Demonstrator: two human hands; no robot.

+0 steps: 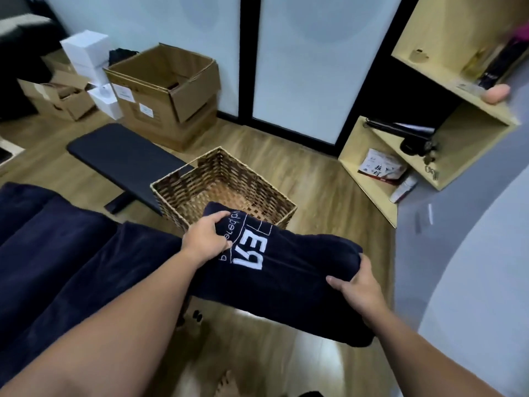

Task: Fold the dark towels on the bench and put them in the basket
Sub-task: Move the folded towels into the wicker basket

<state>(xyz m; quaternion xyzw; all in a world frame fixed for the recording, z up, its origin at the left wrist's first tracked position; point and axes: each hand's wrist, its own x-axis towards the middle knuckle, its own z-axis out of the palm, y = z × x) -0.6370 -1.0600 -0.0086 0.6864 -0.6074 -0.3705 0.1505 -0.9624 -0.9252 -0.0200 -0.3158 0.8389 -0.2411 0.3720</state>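
Wood-floored room, folded towel being held above the basket's near corner.
Left hand (204, 235) is clamping the folded dark towel (289, 277) at its far-left edge, right hand (357, 287) gripping its right end; white lettering is showing on top, wicker basket (183, 193) standing just beyond.

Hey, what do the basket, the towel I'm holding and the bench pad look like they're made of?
The basket looks like woven natural fibre, maybe rattan or seagrass: a tan and brown checkered weave with gaps showing. The folded towel seems to be terry cotton, navy and matte with a fuzzy nap and white lettering. The bench pad looks like black vinyl or faux leather, smooth with a faint sheen.
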